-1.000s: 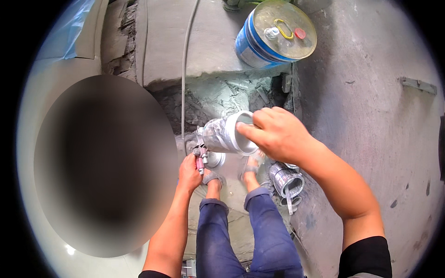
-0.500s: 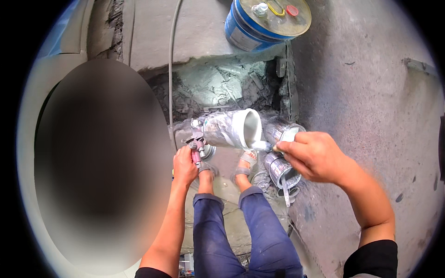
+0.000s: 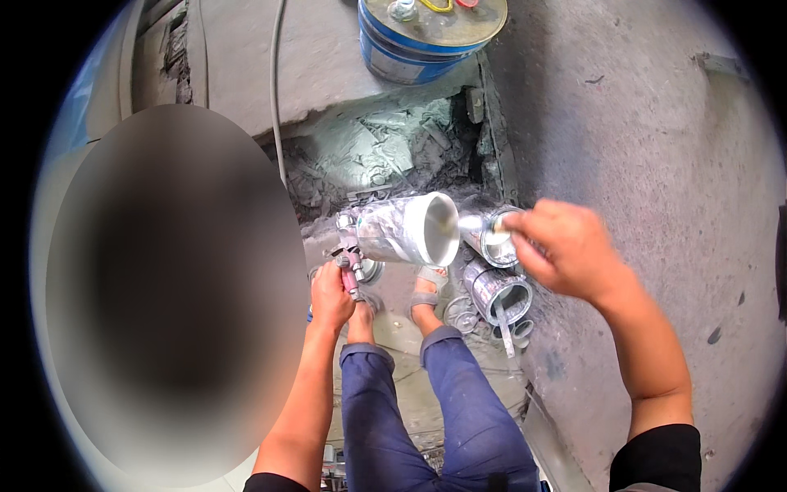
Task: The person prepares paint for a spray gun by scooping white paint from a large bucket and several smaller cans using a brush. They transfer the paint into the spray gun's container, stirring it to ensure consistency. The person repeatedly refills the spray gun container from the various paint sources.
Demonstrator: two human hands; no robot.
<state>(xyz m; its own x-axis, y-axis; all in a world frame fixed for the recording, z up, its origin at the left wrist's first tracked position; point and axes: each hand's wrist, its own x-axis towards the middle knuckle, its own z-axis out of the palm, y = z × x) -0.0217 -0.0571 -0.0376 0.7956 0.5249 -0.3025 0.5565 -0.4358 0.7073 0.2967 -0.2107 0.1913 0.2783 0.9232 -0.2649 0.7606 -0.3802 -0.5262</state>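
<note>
My left hand [image 3: 331,297] is closed around the pink handle of a spray gun [image 3: 350,264]. Joined to the gun is a paint-smeared cup [image 3: 387,230], tipped on its side with its wide white mouth facing right. Closed fingers of my right hand [image 3: 566,248] grip what looks like a paintbrush [image 3: 475,223], its pale end blurred by motion. The brush is just right of the cup's mouth, over an open tin [image 3: 498,248] holding something pale. Below that stands another open tin [image 3: 494,289] with a flat stick [image 3: 503,326] leaning out.
A blue drum [image 3: 410,61] with a dirty top stands at the far side. Beyond the cup lies a broken pit [image 3: 373,148] of rubble, with a hose [image 3: 276,90] running past its left side. Small round lids [image 3: 461,314] lie by my right foot. A blurred patch covers the left.
My right hand has swung the brush up and away from the cup's mouth toward the upper tin. The cup's mouth now faces me more. The whole view has shifted slightly.
</note>
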